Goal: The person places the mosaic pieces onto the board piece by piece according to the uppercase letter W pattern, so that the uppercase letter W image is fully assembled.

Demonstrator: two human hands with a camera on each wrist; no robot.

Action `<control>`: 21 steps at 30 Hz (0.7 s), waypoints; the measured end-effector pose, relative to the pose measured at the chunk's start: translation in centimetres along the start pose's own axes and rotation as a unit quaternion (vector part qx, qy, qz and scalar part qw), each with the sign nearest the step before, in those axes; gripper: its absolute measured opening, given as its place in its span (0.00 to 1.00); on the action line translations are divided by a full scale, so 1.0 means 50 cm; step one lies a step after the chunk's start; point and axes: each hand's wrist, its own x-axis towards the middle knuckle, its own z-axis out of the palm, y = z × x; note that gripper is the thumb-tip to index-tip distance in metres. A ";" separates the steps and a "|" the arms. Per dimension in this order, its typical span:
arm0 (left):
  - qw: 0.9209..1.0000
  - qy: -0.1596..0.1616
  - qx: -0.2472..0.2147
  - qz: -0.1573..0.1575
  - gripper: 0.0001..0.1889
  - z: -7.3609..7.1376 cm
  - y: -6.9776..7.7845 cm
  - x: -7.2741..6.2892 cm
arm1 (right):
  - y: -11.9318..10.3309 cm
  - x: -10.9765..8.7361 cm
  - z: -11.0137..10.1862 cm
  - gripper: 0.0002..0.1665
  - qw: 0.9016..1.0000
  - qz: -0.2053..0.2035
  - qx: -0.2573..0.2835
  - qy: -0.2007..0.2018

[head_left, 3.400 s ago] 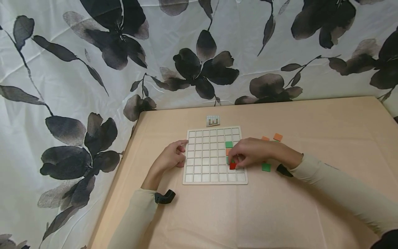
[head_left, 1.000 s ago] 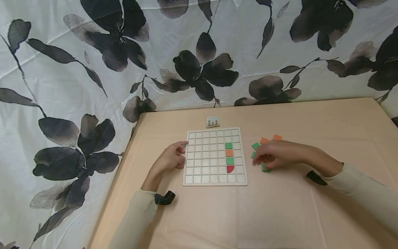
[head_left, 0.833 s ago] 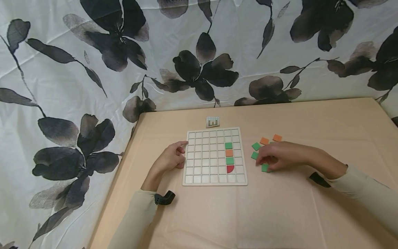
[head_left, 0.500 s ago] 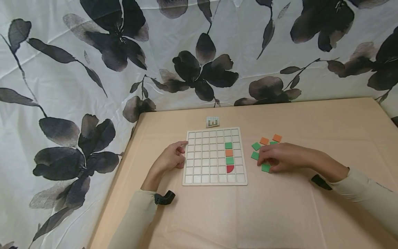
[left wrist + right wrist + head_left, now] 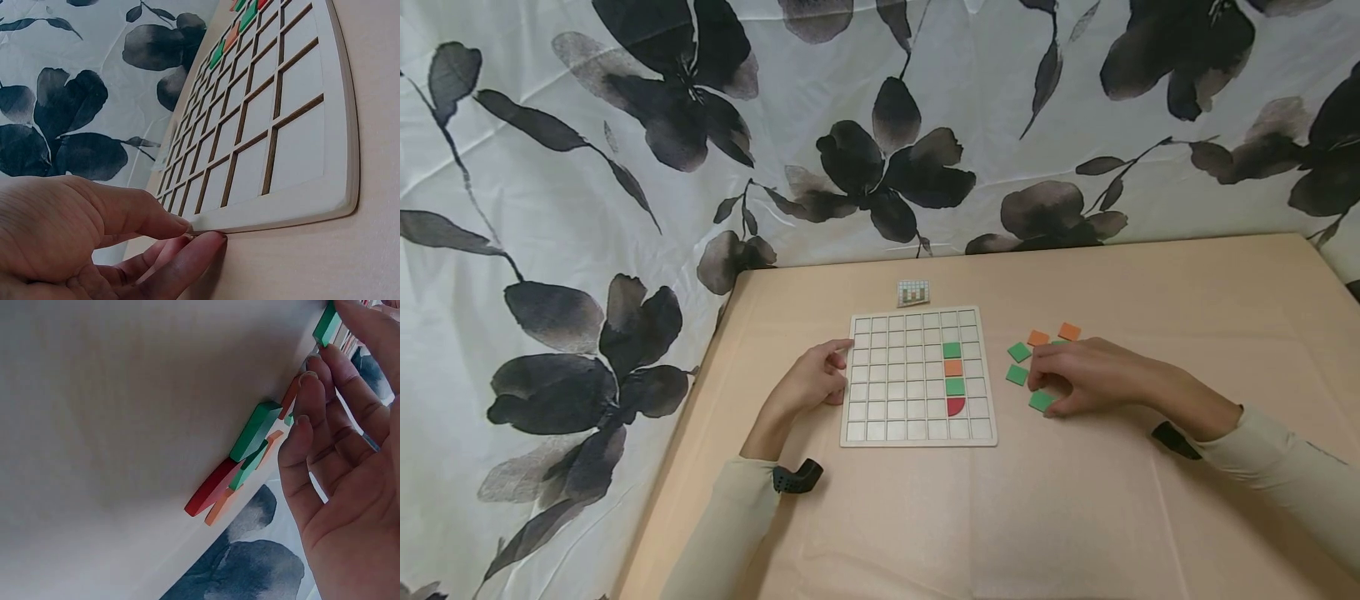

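My left hand [image 5: 811, 380] rests beside the white grid board [image 5: 895, 442], its fingertips at the board's left edge. In the left wrist view, the thumb and a finger of that hand [image 5: 94, 231] meet the board's rim [image 5: 281, 220]. To the right of the board, my right hand [image 5: 1093, 379] pinches a green square tile [image 5: 1041, 401] between thumb and finger; this green tile [image 5: 325, 326] is at the top of the right wrist view. One column of the board holds a green tile [image 5: 952, 350], an orange tile [image 5: 952, 367], another green tile [image 5: 955, 387] and a red rounded tile [image 5: 956, 407].
Loose tiles lie around my right hand, including green ones [image 5: 1018, 352] and orange ones [image 5: 1069, 331]. A red tile [image 5: 214, 487] lies there too, hidden behind the hand in the head view. Behind the board is a small grid-pattern card [image 5: 913, 292]. A floral cloth [image 5: 880, 125] hangs behind the table.
The red rounded tile, earlier in my right hand, now lies on the board. My right hand has moved right to the loose tiles, and a green tile there has turned slightly. My left hand stays put.
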 end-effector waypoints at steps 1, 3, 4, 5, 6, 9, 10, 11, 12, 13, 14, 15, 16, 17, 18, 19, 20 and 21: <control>1.000 0.000 0.001 0.000 0.38 0.000 0.000 0.000 | 0.000 0.000 0.000 0.16 1.000 -0.002 0.001 0.003; 1.000 0.001 0.002 0.002 0.37 0.000 -0.001 0.000 | -0.001 0.001 0.001 0.16 1.000 -0.008 0.000 0.006; 1.000 0.001 0.002 0.003 0.37 0.000 -0.001 0.000 | -0.001 0.002 0.002 0.16 1.000 -0.010 -0.001 0.008; 1.000 0.000 0.003 0.004 0.37 0.000 -0.001 0.000 | -0.001 0.003 0.003 0.15 1.000 -0.013 -0.003 0.011; 1.000 0.000 0.002 0.005 0.37 0.000 -0.002 0.000 | -0.001 0.004 0.004 0.15 1.000 -0.016 -0.004 0.013; 1.000 -0.002 -0.001 0.007 0.38 0.001 -0.003 -0.001 | -0.002 0.006 0.009 0.15 0.999 -0.026 -0.016 0.031; 1.000 -0.002 -0.001 0.007 0.38 0.001 -0.003 -0.001 | -0.001 0.007 0.010 0.15 0.998 -0.032 -0.023 0.040; 1.000 -0.003 -0.002 0.008 0.38 0.001 -0.004 -0.001 | -0.001 0.008 0.011 0.15 0.997 -0.039 -0.031 0.051; 1.000 -0.003 -0.003 0.009 0.38 0.001 -0.004 -0.001 | -0.001 0.008 0.012 0.15 0.996 -0.047 -0.039 0.061; 1.000 -0.003 -0.003 0.009 0.38 0.002 -0.004 -0.001 | 0.000 0.009 0.013 0.15 0.995 -0.053 -0.048 0.070; 1.000 -0.003 -0.004 0.010 0.38 0.002 -0.004 -0.001 | 0.000 0.010 0.014 0.15 0.994 -0.060 -0.055 0.076; 1.000 -0.003 -0.004 0.010 0.38 0.002 -0.005 0.000 | 0.001 0.011 0.014 0.15 0.993 -0.066 -0.061 0.080; 1.000 -0.003 -0.005 0.010 0.38 0.002 -0.005 0.000 | 0.001 0.012 0.015 0.15 0.992 -0.070 -0.066 0.082; 1.000 -0.003 -0.006 0.010 0.38 0.002 -0.005 0.000 | 0.002 0.013 0.015 0.15 0.992 -0.073 -0.069 0.082; 1.000 -0.004 -0.006 0.010 0.38 0.002 -0.004 -0.001 | 0.003 0.014 0.015 0.15 0.992 -0.072 -0.072 0.080; 1.000 -0.004 -0.007 0.009 0.38 0.002 -0.004 -0.001 | 0.003 0.015 0.015 0.16 0.991 -0.073 -0.073 0.079; 1.000 -0.004 -0.007 0.009 0.38 0.001 -0.003 -0.001 | 0.004 0.016 0.015 0.16 0.991 -0.075 -0.075 0.079; 1.000 -0.003 -0.008 0.008 0.38 0.001 -0.003 -0.001 | 0.004 0.018 0.015 0.15 0.991 -0.076 -0.076 0.080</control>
